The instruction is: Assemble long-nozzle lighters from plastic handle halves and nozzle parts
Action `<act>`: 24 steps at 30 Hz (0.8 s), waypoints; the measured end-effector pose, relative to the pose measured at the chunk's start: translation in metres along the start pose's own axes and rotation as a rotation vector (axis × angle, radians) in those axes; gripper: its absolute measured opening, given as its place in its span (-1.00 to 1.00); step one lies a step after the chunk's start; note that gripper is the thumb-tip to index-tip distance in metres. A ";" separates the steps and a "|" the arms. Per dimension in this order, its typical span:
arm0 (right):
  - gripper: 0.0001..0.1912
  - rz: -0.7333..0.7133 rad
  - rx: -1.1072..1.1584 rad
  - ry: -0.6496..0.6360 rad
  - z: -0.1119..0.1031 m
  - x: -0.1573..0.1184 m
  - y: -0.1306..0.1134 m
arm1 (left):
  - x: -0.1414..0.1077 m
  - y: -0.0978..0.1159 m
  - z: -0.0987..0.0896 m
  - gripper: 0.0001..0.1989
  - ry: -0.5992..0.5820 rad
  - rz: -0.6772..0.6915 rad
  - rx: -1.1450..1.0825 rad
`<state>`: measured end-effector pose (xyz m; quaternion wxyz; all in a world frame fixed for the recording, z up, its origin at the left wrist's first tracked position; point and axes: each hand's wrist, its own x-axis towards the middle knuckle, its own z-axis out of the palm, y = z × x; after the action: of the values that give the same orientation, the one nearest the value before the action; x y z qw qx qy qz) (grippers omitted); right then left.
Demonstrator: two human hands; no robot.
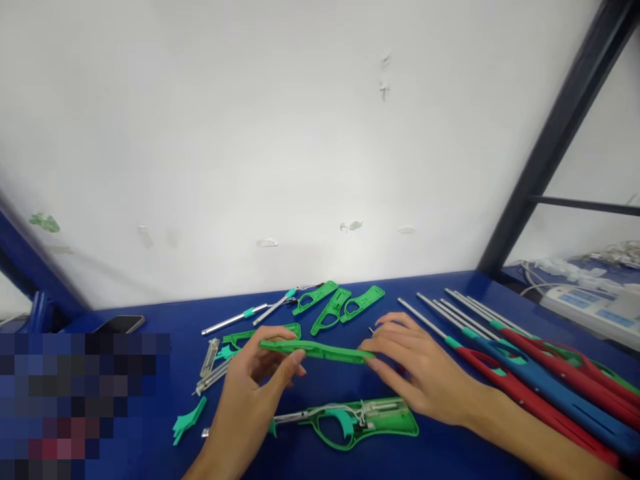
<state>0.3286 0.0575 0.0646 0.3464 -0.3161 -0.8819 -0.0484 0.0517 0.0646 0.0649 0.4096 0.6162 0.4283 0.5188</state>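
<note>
Between my two hands I hold a green plastic lighter shell half, seen nearly edge-on above the blue table. My left hand pinches its left end between thumb and fingers. At the other end, the fingertips of my right hand grip the tip. Below it lies an open green lighter half with a teal trigger, wires, a clear tank and a metal tube fitted inside. Behind my left hand another green shell half is partly hidden. A loose teal trigger lies left of my left wrist.
Several green shell halves and metal rods lie toward the wall. Assembled long lighters with red and blue handles line the right side. A phone and clear tank are at left; a power strip stands far right.
</note>
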 end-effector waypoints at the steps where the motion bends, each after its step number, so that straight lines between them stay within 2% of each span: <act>1: -0.83 0.010 0.002 -0.003 0.000 -0.002 0.001 | -0.002 -0.002 -0.003 -0.70 -0.009 -0.012 0.010; 5: -0.80 0.070 0.008 -0.005 -0.001 -0.006 -0.001 | -0.011 0.002 -0.015 -0.75 -0.007 -0.055 0.058; 11: -0.81 0.114 -0.029 0.059 -0.003 -0.007 -0.007 | -0.017 0.007 -0.021 -0.85 0.078 0.051 0.320; 14: -0.81 0.127 -0.074 0.085 -0.003 -0.007 -0.006 | -0.021 0.005 -0.019 -0.81 0.066 0.051 0.368; 19: -0.77 0.170 -0.130 0.107 -0.002 -0.008 -0.005 | -0.023 0.007 -0.025 -0.76 -0.085 0.049 0.407; 24: -0.84 0.222 -0.162 0.094 -0.004 -0.006 -0.005 | -0.019 0.011 -0.031 -0.60 -0.048 -0.059 0.335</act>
<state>0.3316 0.0490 0.0641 0.3640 -0.4359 -0.8175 -0.0957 0.0204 0.0453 0.0739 0.3264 0.6753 0.5165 0.4131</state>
